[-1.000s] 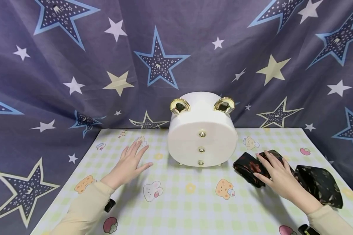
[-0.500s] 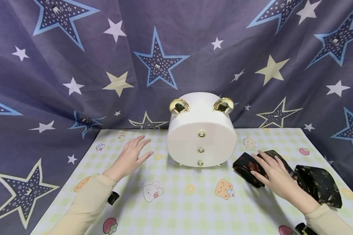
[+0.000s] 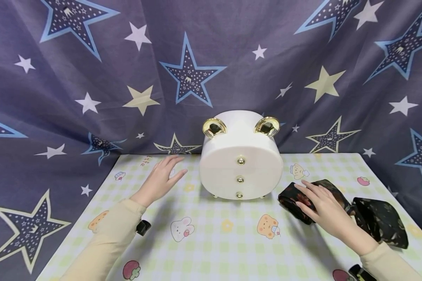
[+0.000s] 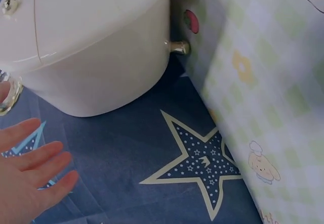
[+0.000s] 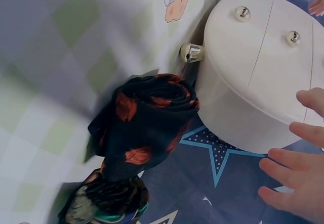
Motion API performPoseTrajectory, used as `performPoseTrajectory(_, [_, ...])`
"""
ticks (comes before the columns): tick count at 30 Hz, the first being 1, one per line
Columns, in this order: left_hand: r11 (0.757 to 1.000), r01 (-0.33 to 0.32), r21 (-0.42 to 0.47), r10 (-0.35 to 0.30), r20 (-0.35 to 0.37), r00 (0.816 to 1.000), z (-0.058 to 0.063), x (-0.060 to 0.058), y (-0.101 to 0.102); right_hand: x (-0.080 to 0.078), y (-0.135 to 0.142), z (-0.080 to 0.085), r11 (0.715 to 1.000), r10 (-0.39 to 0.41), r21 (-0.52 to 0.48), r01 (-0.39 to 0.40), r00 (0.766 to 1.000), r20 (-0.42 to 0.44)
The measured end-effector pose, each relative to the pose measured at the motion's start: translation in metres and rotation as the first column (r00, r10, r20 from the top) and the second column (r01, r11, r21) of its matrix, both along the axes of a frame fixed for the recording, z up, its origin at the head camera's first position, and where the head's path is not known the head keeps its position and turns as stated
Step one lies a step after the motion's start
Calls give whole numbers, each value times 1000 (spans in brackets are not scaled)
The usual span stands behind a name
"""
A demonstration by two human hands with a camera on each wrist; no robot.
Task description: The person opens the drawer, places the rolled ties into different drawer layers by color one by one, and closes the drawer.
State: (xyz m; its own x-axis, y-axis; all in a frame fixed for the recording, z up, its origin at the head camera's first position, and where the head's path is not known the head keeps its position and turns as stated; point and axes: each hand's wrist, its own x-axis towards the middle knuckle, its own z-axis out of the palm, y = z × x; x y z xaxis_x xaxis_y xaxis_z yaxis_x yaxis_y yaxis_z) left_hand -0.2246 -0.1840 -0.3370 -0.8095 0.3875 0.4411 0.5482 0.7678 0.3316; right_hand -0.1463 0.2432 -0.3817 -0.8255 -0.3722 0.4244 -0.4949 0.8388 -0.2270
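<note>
A white rounded cabinet (image 3: 240, 171) with gold knobs and two gold ear-like discs stands at the table's back middle. Seams between its drawers show in the right wrist view. To its left my left hand (image 3: 158, 181) hovers with fingers extended, holding nothing. My right hand (image 3: 328, 212), fingers spread, is over the rolled dark cloths; in the right wrist view it appears apart from them. One roll (image 5: 147, 118) is black with red flowers. A second patterned roll (image 3: 332, 189) lies partly hidden behind the hand, and a third dark roll (image 3: 385, 222) lies to the right.
A checked tablecloth (image 3: 225, 249) with cartoon prints covers the table. Behind it hangs a dark blue curtain (image 3: 239, 78) printed with stars. The cabinet stands close to the curtain on short gold feet.
My left hand has shifted right and slightly away from me, nearer the cabinet. My right hand has drifted a little left over the rolls. The cabinet and cloths stay put.
</note>
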Motion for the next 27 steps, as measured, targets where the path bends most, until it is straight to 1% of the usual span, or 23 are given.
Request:
performPoseTrajectory(6, [999, -13, 39, 11, 53, 999, 5, -6, 7, -1, -6, 1, 999, 31, -34, -34, 997, -68])
performPoseTrajectory(12, [997, 2, 78, -6, 58, 998, 9, -12, 14, -2, -13, 3, 998, 38, -53, -41, 998, -58])
performPoseTrajectory(18, [992, 12, 129, -23, 84, 996, 15, -16, 25, -3, -19, 3, 996, 47, -77, -51, 998, -48])
performPoseTrajectory(27, [977, 20, 214, -48, 127, 991, 19, -24, 41, -5, -26, -1, 995, 56, -74, -64, 993, -108])
